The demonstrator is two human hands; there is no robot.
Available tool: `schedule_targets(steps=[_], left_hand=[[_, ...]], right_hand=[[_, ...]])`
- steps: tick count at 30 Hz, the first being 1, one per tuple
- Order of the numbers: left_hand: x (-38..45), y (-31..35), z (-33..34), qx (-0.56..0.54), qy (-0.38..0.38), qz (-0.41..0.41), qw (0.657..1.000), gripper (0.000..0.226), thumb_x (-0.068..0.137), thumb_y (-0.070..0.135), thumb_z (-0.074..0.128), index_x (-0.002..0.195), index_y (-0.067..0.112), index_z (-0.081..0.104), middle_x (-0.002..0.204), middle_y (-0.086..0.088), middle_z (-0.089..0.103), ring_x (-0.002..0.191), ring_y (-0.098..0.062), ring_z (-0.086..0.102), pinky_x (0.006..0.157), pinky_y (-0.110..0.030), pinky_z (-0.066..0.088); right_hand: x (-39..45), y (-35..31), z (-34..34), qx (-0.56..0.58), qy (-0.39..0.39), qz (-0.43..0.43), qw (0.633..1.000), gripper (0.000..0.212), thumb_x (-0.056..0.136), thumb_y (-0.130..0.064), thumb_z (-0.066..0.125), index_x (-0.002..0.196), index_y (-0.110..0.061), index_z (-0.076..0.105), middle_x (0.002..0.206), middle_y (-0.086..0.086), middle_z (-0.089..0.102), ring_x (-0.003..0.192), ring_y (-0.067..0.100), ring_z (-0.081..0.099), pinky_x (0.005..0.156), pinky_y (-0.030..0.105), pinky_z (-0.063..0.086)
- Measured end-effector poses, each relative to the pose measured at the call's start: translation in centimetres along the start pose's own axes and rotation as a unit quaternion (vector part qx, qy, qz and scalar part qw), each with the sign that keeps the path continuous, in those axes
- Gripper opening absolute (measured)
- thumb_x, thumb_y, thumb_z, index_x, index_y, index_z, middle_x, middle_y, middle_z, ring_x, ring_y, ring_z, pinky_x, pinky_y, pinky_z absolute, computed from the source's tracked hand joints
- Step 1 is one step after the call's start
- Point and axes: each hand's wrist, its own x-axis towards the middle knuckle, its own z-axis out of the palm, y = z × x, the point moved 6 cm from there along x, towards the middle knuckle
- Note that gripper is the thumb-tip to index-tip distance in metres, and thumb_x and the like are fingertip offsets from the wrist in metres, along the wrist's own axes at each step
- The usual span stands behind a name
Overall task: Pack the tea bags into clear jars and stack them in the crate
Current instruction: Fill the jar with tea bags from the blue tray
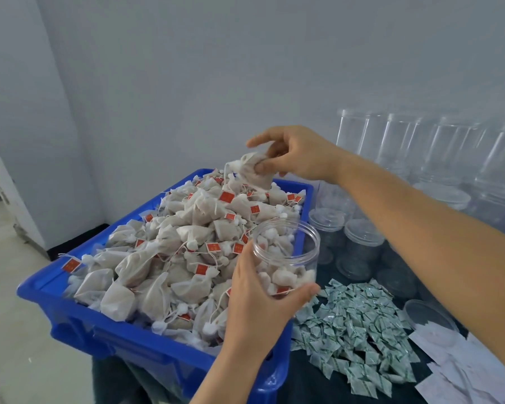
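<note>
— While the left hand (254, 298) wraps around a clear jar (286, 258), where does that jar sit against the blue crate (79, 325)?

— Over the crate's right side, tilted with its open mouth facing up and away. Fingers and thumb curl round the jar's wall, and a few tea bags already lie at its bottom.

— And the right hand (295, 154)?

— Above the crate's far corner. Its thumb and fingers pinch a single tea bag (252, 172), lifted clear of the heap, with a string trailing down from it. The forefinger is stretched out over the bag.

— What fills the crate?

— A heap of tea bags (172, 252), pale mesh pouches with white strings and small red tags, piled above the rim.

— What lies to the right of the crate?

— Just beside its near right corner, a spread of small green-and-white sachets (353, 330) on a dark cloth. Beyond those, toward the crate's far right, short empty jars (362, 246) stand in a cluster, and taller empty jars (403, 141) line the wall behind them. A round clear lid (429, 319) and white paper sheets (461, 371) lie right of the sachets.

— Behind the crate?

— A plain pale wall (187, 68), with a light floor to the crate's left.
</note>
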Motion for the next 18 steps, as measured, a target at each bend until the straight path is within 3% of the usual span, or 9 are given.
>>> schedule_targets(steps=[4, 9, 11, 14, 18], left_hand=[[0.0, 0.0, 0.0, -0.007, 0.001, -0.002, 1.0, 0.113, 0.038, 0.082, 0.074, 0.135, 0.039, 0.036, 0.129, 0.018, 0.052, 0.122, -0.005, 0.049, 0.103, -0.04, 0.045], [0.0, 0.0, 0.0, -0.006, 0.005, 0.001, 1.0, 0.108, 0.038, 0.083, 0.074, 0.131, 0.043, 0.037, 0.126, 0.019, 0.054, 0.119, -0.006, 0.052, 0.101, -0.04, 0.047], [0.0, 0.1, 0.0, -0.009, 0.006, 0.006, 1.0, 0.107, 0.039, 0.081, 0.075, 0.131, 0.042, 0.038, 0.126, 0.018, 0.054, 0.119, -0.005, 0.052, 0.101, -0.041, 0.047], [0.1, 0.2, 0.0, -0.008, 0.008, 0.013, 1.0, 0.104, 0.041, 0.08, 0.075, 0.13, 0.043, 0.039, 0.123, 0.019, 0.055, 0.117, -0.003, 0.052, 0.1, -0.04, 0.047], [0.1, 0.2, 0.0, -0.011, 0.011, 0.012, 1.0, 0.1, 0.04, 0.079, 0.076, 0.127, 0.044, 0.041, 0.12, 0.019, 0.057, 0.113, -0.003, 0.055, 0.098, -0.04, 0.048]], right_hand=[[-2.5, -0.5, -2.3, 0.08, 0.045, -0.006, 0.996, 0.027, 0.088, -0.015, 0.071, 0.104, -0.037, 0.068, 0.084, -0.013, 0.073, 0.076, -0.001, 0.066, 0.065, 0.012, 0.052], [-6.2, -0.2, -3.2, 0.1, 0.035, 0.007, 0.994, 0.02, 0.079, -0.021, 0.075, 0.096, -0.032, 0.073, 0.081, -0.011, 0.075, 0.074, 0.001, 0.068, 0.063, 0.012, 0.051], [-7.4, 0.2, -3.1, 0.082, 0.026, 0.023, 0.996, 0.021, 0.073, -0.027, 0.076, 0.093, -0.032, 0.074, 0.08, -0.009, 0.076, 0.072, 0.001, 0.067, 0.062, 0.011, 0.051], [-8.4, 0.8, -2.6, 0.022, 0.005, 0.052, 0.998, 0.018, 0.081, -0.017, 0.078, 0.094, -0.029, 0.076, 0.084, -0.006, 0.076, 0.072, 0.002, 0.068, 0.062, 0.012, 0.052], [-8.6, 0.6, -1.3, -0.061, -0.027, 0.076, 0.995, 0.015, 0.082, -0.018, 0.078, 0.092, -0.029, 0.076, 0.083, -0.012, 0.076, 0.075, 0.0, 0.068, 0.062, 0.01, 0.051]])
